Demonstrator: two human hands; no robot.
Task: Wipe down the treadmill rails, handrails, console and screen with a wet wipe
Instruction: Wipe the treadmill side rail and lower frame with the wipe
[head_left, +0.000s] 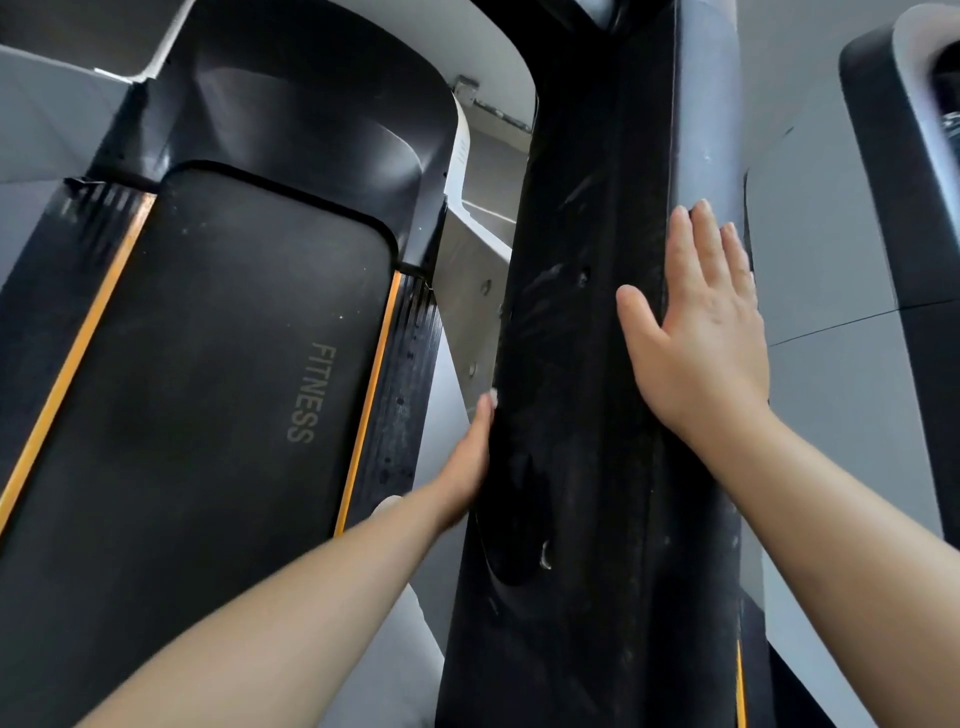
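A wide black handrail (582, 364) of the treadmill runs up the middle of the view, streaked and dusty. My right hand (696, 332) lies flat on its right edge, fingers straight and together, thumb spread onto the black top. My left hand (470, 457) presses against the rail's left side with fingers stretched along it; the thumb and palm are hidden. A small white bit (493, 393) shows at the left fingertips, and I cannot tell whether it is the wet wipe. The belt (234, 364), marked FITNESS, lies lower left between orange-edged ribbed side rails (400, 374).
The black motor cover (311, 104) curves across the head of the belt. A grey metal bracket (467, 270) sits between side rail and handrail. Part of another dark machine (904, 182) stands at the right edge on grey floor (831, 291).
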